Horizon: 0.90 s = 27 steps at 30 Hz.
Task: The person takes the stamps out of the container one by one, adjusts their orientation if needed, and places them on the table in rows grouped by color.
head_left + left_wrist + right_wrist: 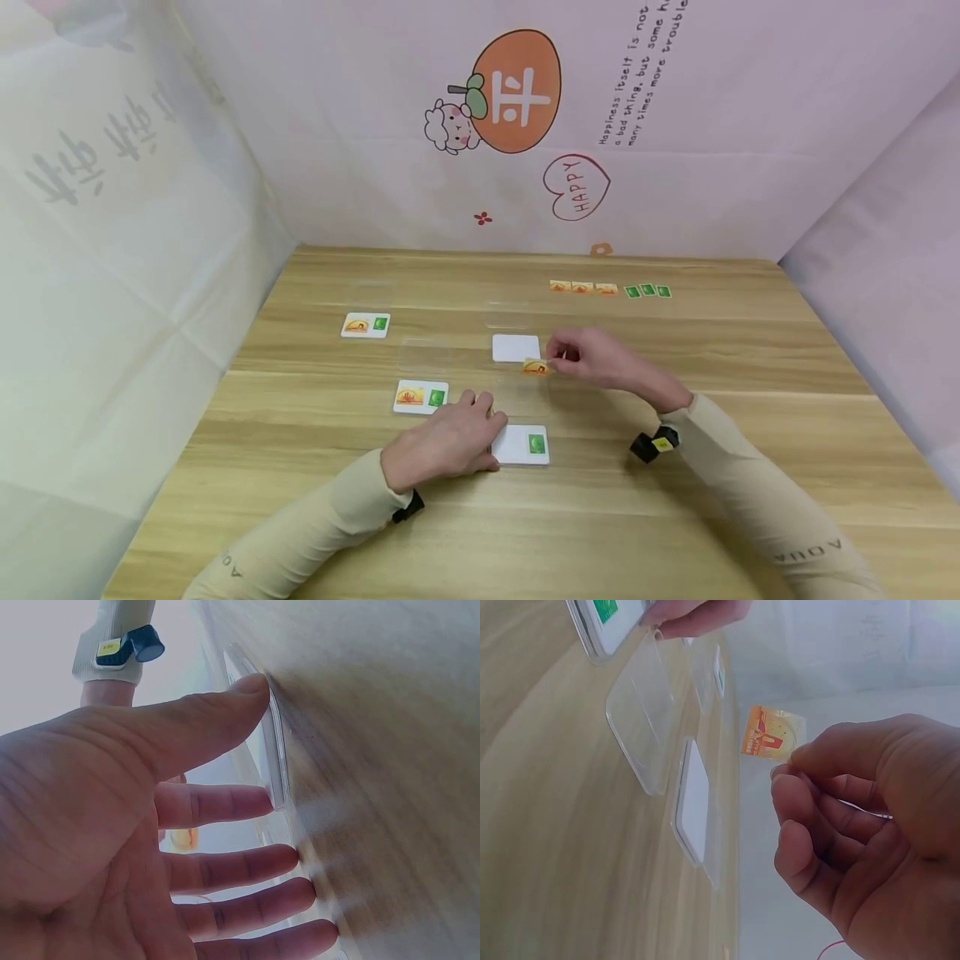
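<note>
My right hand point(600, 357) pinches a small orange-and-yellow sticker point(769, 735) by one edge between thumb and forefinger. It holds the sticker above the table, overlapping the lower right corner of a blank white card point(515, 347) in the head view. My left hand point(453, 437) rests at the near middle of the table. Its thumb and forefinger grip the left end of a white card point(513, 446) along opposite edges. On that card's right half sits a green sticker point(537, 443); its left end is hidden under the hand.
Two white cards point(365, 325) bearing an orange and a green sticker each lie at the left. Clear plastic covers point(423, 355) lie among the cards. At the back right are rows of orange stickers point(582, 288) and green stickers point(648, 290). White cloth point(337, 167) hangs behind the table.
</note>
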Available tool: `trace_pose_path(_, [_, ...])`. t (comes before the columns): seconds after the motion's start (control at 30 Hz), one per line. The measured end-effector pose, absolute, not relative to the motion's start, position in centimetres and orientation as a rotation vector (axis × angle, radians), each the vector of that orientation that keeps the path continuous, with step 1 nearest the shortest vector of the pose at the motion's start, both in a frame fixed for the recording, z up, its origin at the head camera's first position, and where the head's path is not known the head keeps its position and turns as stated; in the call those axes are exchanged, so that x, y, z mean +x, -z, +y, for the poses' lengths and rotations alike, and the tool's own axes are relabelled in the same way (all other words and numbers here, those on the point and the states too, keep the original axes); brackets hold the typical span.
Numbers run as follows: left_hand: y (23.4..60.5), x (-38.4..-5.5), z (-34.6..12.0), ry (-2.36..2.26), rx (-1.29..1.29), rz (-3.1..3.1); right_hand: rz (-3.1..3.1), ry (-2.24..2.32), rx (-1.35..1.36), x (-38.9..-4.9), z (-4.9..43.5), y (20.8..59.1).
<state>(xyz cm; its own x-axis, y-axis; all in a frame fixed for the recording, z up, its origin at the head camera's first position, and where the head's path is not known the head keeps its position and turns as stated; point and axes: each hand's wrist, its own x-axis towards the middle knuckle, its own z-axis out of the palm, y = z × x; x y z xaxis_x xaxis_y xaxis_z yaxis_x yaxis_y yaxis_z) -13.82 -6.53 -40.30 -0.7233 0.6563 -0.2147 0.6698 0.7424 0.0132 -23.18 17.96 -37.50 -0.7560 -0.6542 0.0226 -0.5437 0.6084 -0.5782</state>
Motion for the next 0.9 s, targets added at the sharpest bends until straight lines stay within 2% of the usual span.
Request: trace_pose_path(0.9, [40.4,-13.8,-6.4,0.087,1.030,2.735,2.724,0.795,-0.975,-27.0,17.8,36.6])
